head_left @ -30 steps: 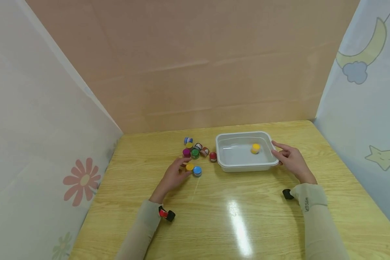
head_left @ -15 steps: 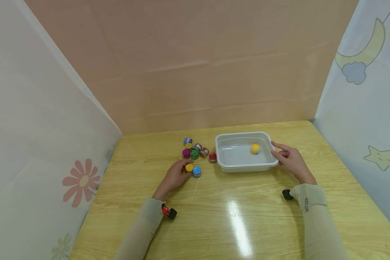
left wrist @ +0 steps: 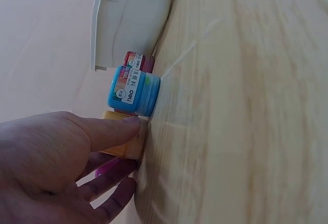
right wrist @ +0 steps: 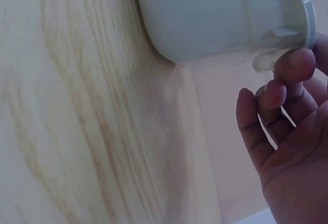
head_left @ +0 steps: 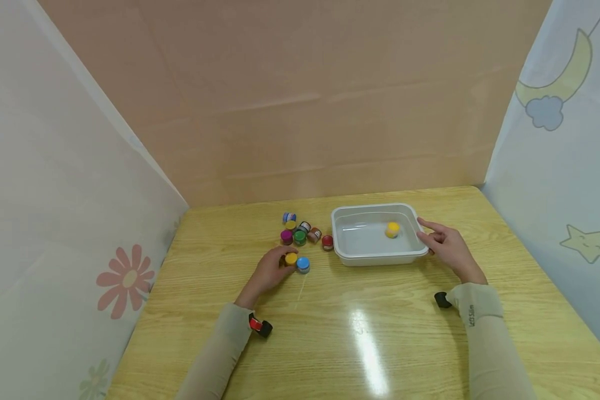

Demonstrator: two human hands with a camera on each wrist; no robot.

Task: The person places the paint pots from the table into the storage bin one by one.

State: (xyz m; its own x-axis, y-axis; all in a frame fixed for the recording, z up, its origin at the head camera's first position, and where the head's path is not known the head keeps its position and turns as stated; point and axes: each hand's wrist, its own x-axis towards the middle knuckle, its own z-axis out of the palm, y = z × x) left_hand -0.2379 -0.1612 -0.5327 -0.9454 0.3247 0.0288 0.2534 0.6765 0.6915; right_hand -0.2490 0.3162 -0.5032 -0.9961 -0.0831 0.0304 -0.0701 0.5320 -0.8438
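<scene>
My left hand [head_left: 270, 272] pinches a small paint jar with a yellow-orange lid [head_left: 291, 259], thumb on the near side and fingers behind it. Right beside that jar stands a blue paint jar [left wrist: 132, 92], labelled and upright on the table. On the other side, my right hand [head_left: 447, 247] holds the right rim of a white plastic tray [head_left: 375, 259] between thumb and fingers. Another yellow-lidded jar [head_left: 392, 229] sits inside the tray toward its right end. In the left wrist view the thumb covers part of the held jar.
Behind the left hand several more jars cluster: purple [head_left: 286, 237], green [head_left: 300, 238], brown [head_left: 314, 234], black [head_left: 304, 226] and a blue one on its side [head_left: 289, 218]. A red jar [head_left: 327, 242] stands against the tray's left wall. Papered walls border the wooden table [head_left: 340, 333].
My left hand has moved slightly right and its fingers have closed around the yellow-lidded jar. The right hand and the tray have stayed in place.
</scene>
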